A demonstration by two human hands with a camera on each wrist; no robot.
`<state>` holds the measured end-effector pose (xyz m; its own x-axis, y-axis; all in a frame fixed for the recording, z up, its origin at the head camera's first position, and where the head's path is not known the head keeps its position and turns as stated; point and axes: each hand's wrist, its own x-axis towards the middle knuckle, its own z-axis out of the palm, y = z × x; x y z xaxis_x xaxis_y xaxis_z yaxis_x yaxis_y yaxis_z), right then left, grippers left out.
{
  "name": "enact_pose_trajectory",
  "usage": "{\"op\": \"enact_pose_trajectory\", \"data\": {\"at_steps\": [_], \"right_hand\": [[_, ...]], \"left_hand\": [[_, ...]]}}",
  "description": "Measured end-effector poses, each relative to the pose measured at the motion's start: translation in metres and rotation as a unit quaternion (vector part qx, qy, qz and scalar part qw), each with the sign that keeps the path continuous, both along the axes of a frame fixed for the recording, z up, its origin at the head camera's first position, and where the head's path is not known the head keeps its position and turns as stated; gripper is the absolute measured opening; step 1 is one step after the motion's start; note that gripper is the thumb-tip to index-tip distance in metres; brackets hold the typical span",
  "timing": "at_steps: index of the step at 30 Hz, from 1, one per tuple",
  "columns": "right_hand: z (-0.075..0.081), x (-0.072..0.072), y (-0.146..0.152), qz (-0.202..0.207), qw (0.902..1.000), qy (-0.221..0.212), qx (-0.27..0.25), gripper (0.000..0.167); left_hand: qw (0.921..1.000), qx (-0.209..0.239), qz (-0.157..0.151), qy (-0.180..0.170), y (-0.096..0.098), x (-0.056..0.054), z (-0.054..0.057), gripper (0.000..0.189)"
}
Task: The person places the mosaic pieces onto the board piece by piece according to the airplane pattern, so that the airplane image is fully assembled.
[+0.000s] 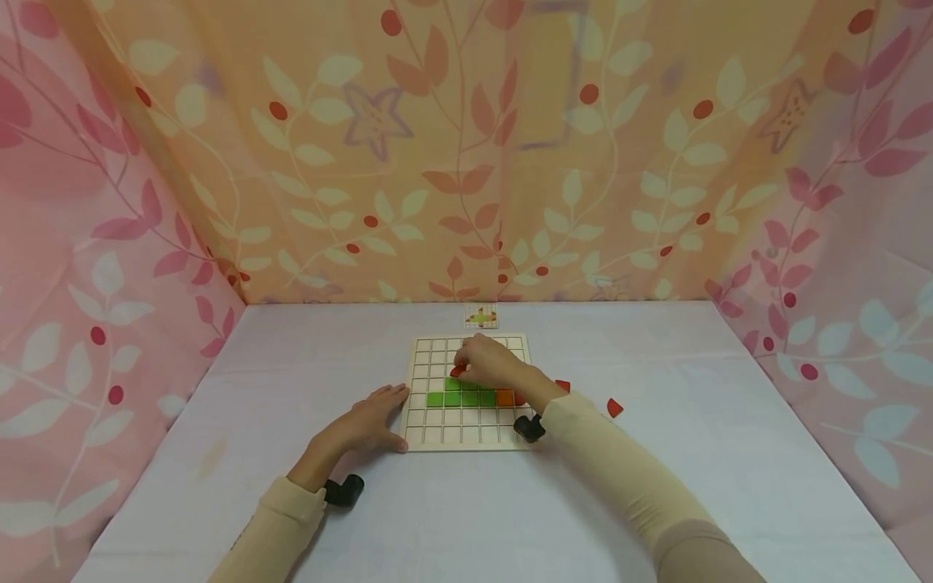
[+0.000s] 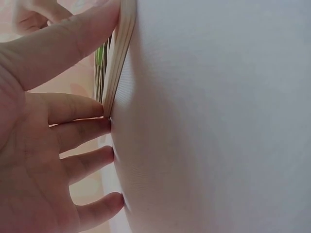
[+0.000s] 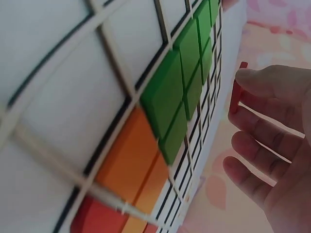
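Note:
A pale wooden grid board [image 1: 432, 435] lies on the white table. Several green square tiles [image 1: 470, 399] fill cells near its middle, with an orange tile [image 1: 505, 397] and a red tile [image 1: 520, 399] continuing that row to the right. My right hand [image 1: 492, 363] is over the upper middle of the board, pinching a thin red tile [image 3: 236, 92] between thumb and fingertips. My left hand [image 1: 375, 419] touches the board's left edge, thumb at the near corner and straight fingers spread along the side. In the left wrist view its fingertips [image 2: 112, 154] rest on the tablecloth.
Behind the board lies a small pattern card [image 1: 481, 316]. Loose red pieces lie right of the board, one rounded piece [image 1: 615, 407] farther out and another red piece [image 1: 563, 385] beside my right wrist. Patterned cloth [image 1: 466, 162] walls the table at back and sides.

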<state>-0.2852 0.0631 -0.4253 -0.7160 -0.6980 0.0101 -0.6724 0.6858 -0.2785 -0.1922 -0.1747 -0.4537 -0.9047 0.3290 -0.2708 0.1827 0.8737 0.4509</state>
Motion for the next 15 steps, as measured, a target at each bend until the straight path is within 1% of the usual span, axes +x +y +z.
{"op": "enact_pose_trajectory", "data": {"at_steps": [4, 8, 15], "right_hand": [[-0.005, -0.001, -0.011, 0.010, 0.9998, 0.003, 0.014, 0.018], [-0.009, 0.000, -0.022, 0.012, 0.9996, -0.009, 0.023, 0.021], [-0.014, 0.004, -0.033, 0.008, 0.9990, -0.015, 0.042, 0.022]], "left_hand": [[1.0000, 0.005, 0.001, -0.002, 0.000, 0.001, 0.003, 0.094], [1.0000, 0.007, -0.002, -0.001, 0.000, 0.001, 0.004, 0.093], [1.0000, 0.005, -0.006, 0.000, -0.001, 0.000, 0.002, 0.094]]}}
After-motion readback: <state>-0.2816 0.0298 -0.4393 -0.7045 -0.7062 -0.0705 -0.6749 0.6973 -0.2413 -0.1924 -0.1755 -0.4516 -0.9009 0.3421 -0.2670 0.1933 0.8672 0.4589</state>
